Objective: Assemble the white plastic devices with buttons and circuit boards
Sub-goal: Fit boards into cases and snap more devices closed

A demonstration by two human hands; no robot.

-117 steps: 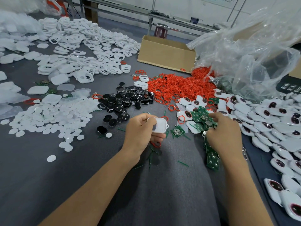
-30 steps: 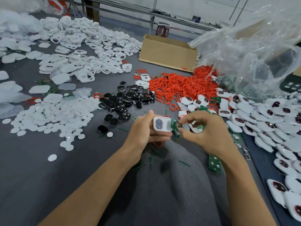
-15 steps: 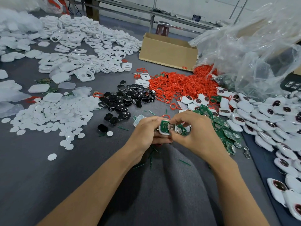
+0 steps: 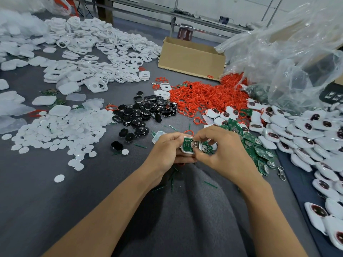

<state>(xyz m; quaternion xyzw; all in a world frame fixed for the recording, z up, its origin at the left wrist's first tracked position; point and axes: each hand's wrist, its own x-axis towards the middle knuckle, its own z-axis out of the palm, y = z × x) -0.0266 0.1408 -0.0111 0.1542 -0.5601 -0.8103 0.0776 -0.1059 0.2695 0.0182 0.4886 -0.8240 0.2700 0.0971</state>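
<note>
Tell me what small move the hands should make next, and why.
Probably press the green circuit board down flat into the white shell. The left hand holds the shell, the right hand pinches the board over it, and the board looks not yet seated.

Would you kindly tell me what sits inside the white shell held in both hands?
A green circuit board with a round metal disc lies in the white shell. The left hand and right hand cover its edges; anything beneath the board is hidden.
</note>
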